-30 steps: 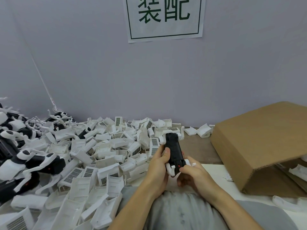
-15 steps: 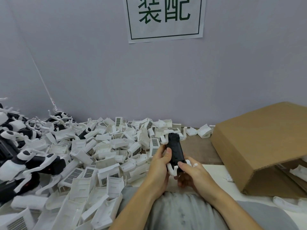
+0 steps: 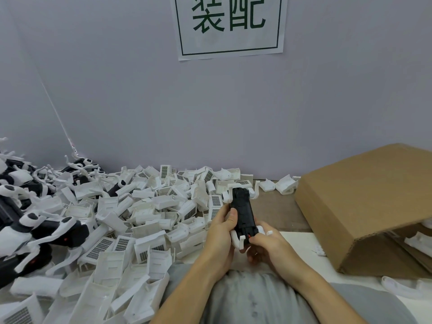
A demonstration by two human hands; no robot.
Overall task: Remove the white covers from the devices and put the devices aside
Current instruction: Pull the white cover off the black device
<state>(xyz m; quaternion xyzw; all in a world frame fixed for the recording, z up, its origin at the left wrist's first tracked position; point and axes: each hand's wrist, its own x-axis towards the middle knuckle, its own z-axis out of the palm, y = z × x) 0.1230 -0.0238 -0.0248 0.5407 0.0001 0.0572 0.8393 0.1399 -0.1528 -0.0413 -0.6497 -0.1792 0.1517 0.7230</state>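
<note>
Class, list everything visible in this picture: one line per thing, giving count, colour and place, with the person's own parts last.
held device: one, black with white clips, centre
cover pile: many, white, left and centre of table
covered devices: several, black and white, far left
cardboard box: one, brown, right
sign: one, white with green characters, wall
left hand: one, grips the device's side
right hand: one, fingers at the device's near end
</note>
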